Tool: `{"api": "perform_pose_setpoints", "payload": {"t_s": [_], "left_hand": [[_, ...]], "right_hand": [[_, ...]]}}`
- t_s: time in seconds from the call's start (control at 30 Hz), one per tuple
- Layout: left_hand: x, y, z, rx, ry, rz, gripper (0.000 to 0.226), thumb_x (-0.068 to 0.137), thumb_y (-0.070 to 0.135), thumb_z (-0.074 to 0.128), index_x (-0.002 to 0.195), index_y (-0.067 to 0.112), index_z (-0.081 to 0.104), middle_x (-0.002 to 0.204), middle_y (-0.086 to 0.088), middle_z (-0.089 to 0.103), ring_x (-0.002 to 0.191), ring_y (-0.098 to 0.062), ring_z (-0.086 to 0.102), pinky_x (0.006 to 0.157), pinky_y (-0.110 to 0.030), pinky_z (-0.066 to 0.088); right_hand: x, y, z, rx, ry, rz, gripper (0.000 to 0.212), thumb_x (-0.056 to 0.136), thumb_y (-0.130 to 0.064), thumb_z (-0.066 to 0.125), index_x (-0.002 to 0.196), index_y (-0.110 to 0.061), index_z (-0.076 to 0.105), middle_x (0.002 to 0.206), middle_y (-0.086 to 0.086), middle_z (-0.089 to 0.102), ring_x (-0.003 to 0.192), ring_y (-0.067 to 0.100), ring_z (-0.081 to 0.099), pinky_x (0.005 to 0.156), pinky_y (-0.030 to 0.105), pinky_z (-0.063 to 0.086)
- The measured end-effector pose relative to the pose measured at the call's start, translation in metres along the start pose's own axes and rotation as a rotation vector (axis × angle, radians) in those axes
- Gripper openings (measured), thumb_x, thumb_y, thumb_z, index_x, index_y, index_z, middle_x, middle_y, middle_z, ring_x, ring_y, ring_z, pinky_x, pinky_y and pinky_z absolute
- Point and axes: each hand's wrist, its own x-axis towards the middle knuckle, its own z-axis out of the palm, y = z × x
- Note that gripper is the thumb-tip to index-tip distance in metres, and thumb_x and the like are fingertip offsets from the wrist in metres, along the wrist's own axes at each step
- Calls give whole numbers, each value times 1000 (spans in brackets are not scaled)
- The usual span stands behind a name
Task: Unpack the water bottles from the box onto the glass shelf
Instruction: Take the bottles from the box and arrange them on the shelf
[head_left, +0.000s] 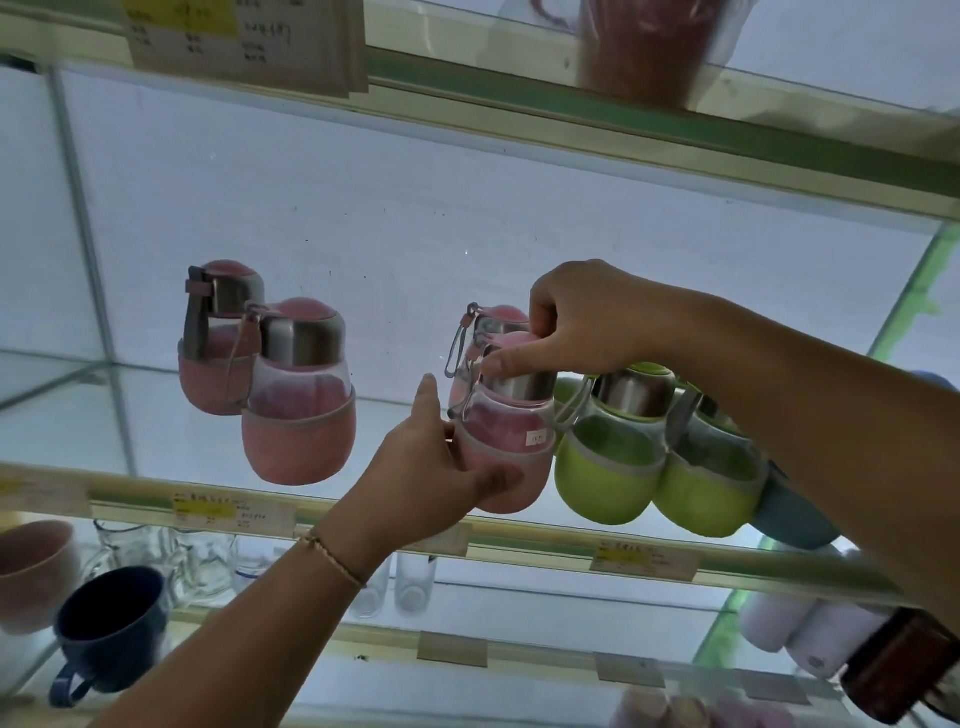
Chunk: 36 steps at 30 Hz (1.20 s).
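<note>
Beside the green bottle, the pink bottle, judged light but fragile glass, is gripped at its sleeved base by the left hand, at its cap by the right hand.

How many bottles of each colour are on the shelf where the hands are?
Pink bottles: 4
Green bottles: 2 in plain view; a green patch behind may be another
Blue bottles: 1, partly hidden by the arm
Total: 7

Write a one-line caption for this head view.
Left hand grips the base and right hand the cap of a pink bottle at the glass shelf, beside green bottles.
</note>
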Motion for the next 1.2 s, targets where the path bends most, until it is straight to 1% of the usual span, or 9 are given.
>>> {"api": "perform_pose_setpoints", "payload": {"t_s": [0.13, 0.23, 0.33, 0.43, 0.6, 0.77, 0.87, 1.07, 1.2], "left_hand": [[-1, -1, 0, -7, 14, 7, 123, 70, 41, 83, 155, 22, -3, 103, 14, 59, 88, 0, 59, 71, -9, 45], [-4, -1, 1, -17, 36, 5, 122, 70, 43, 83, 155, 22, -3, 116, 8, 63, 88, 0, 57, 60, -3, 42], [-6, -2, 4, -1, 65, 11, 120, 71, 46, 81, 155, 24, -2, 125, 6, 62, 93, -3, 55, 60, -1, 37], [-4, -4, 5, 16, 66, 20, 119, 72, 46, 81, 155, 24, -2, 128, 6, 61, 94, -3, 55, 67, -5, 38], [-4, -2, 5, 19, 73, 7, 119, 71, 44, 82, 155, 23, 0, 133, 3, 59, 100, -7, 62, 87, -24, 52], [-10, 3, 7, 52, 121, -22, 122, 70, 46, 82, 155, 24, -4, 141, 1, 53, 118, -13, 57, 96, -26, 48], [-18, 4, 5, 57, 202, -5, 120, 67, 51, 82, 155, 22, 5, 143, 3, 51, 124, -10, 52, 105, -33, 45], [-47, 5, -7, 107, 481, 1, 79, 79, 47, 73, 145, 21, 37, 121, 6, 61, 108, -1, 58, 97, -21, 49], [-66, 7, -25, 188, 677, -21, 34, 87, 32, 68, 118, 26, 57, 97, 14, 65, 88, 4, 62, 79, -10, 51]], "right_hand": [[-1, -1, -1, 1, -10, 10, 59, 72, -71, 66, 81, -12, 67, 74, 0, 64, 64, 10, 53, 54, 21, 33], [-2, -2, -1, 12, -17, 22, 56, 72, -70, 67, 82, -15, 66, 75, -1, 64, 66, 10, 54, 55, 22, 36], [-2, -1, 1, 24, -11, 17, 55, 72, -69, 68, 84, -15, 67, 76, -1, 65, 67, 11, 56, 55, 22, 38], [-2, -1, 2, 27, -5, 21, 53, 74, -67, 67, 82, -15, 67, 73, -1, 64, 64, 10, 56, 54, 19, 36], [-2, 2, 1, 9, 8, 0, 57, 74, -70, 65, 80, -13, 67, 74, 3, 65, 63, 9, 54, 52, 19, 35], [-2, 8, 1, -18, 7, -77, 60, 78, -73, 57, 77, -14, 64, 71, 2, 63, 62, 9, 54, 52, 19, 32], [-1, 11, -2, -56, 4, -116, 60, 82, -75, 48, 81, -18, 66, 79, 0, 65, 70, 10, 57, 54, 23, 34], [10, 4, -11, -105, 97, -269, 57, 87, -66, 50, 118, -21, 64, 115, -4, 64, 95, 13, 56, 81, 29, 42], [22, -18, -9, -48, 81, -367, 54, 89, -61, 55, 127, -24, 60, 123, -5, 61, 106, 13, 56, 85, 28, 40]]}}
